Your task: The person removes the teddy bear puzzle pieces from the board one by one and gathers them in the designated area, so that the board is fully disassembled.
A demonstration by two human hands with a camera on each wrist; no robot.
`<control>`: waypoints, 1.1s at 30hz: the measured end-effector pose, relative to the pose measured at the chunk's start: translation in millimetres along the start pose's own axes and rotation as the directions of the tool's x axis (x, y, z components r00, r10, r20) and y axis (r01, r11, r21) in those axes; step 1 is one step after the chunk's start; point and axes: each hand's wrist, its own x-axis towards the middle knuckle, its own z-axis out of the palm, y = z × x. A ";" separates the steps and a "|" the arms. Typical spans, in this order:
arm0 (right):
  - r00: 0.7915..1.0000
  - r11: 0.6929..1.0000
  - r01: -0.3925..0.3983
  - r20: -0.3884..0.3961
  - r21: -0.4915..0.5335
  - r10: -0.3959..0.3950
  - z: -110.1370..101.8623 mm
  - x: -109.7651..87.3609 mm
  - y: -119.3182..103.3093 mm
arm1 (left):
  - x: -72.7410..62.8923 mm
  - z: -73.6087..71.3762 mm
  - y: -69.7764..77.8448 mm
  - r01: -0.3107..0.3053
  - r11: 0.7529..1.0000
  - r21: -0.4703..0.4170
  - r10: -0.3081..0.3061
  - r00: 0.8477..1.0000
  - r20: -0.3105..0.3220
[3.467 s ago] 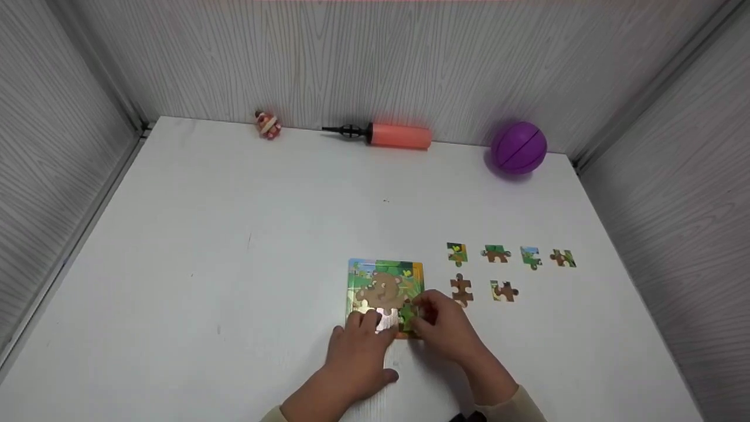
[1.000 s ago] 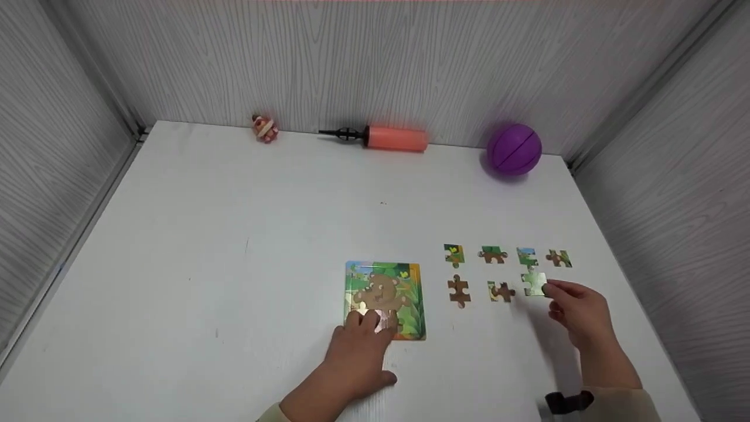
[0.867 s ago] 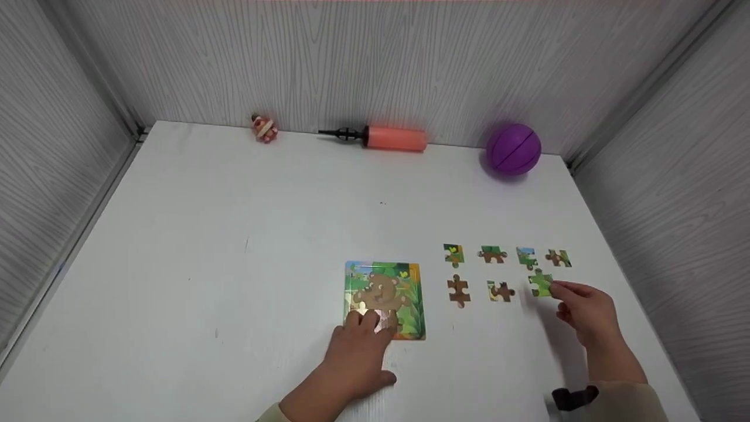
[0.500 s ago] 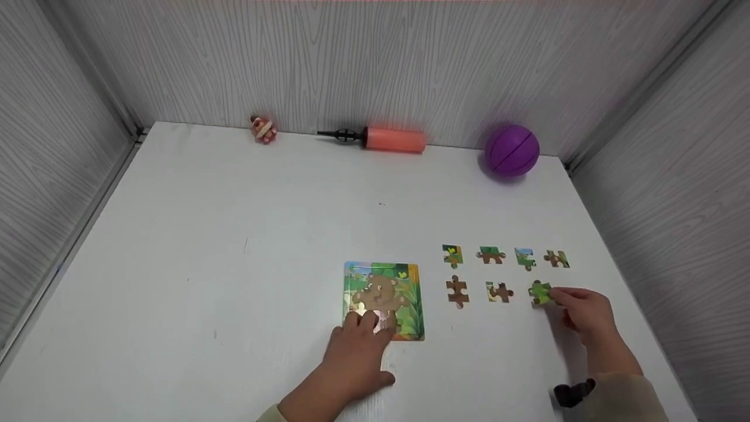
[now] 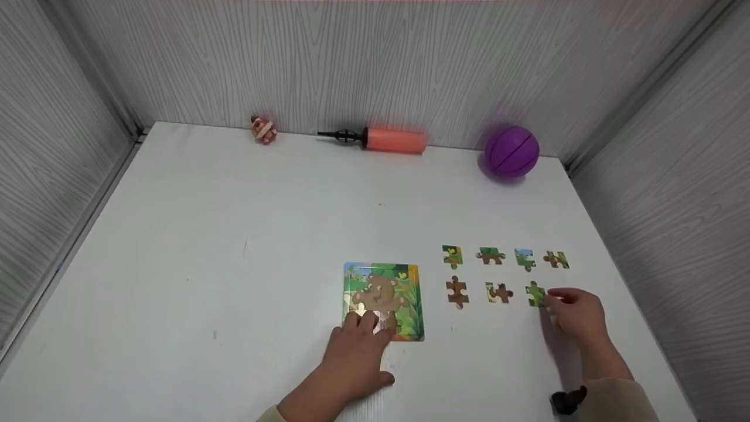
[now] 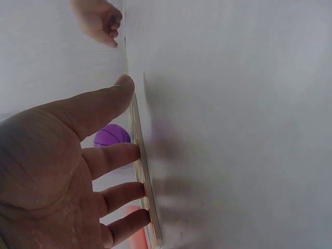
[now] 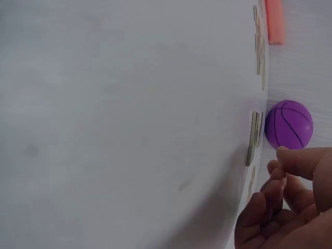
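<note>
In the head view a square bear jigsaw puzzle [image 5: 411, 299] lies in its frame on the white table. My left hand [image 5: 358, 354] rests its fingertips on the puzzle's lower left part and hides some of it. The left wrist view shows those fingers [image 6: 116, 158] stretched onto the board, thumb spread. At the right, a green jigsaw piece [image 5: 535, 295] lies flat at the end of the lower row of loose pieces. My right hand [image 5: 577, 316] is just beside it, fingers loosely curled. In the right wrist view its thumb and fingertips are apart from the pieces.
Other loose pieces [image 5: 457, 292] lie in two rows right of the puzzle. Along the back wall are a small figurine [image 5: 264, 130], a coral hand pump [image 5: 394, 140] and a purple ball [image 5: 511, 152]. Wood-grain walls [image 5: 375, 64] enclose the table.
My right hand carried the green piece from the puzzle's lower right to the loose pieces, turned it, laid it down and let go. The left hand stayed on the puzzle.
</note>
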 end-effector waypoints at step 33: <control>0.899 0.910 0.415 0.150 0.013 -0.412 76.3 -78.8 -76.8 | -2.8 -0.4 0.6 0.011 0.995 -0.096 -0.026 0.987 -0.156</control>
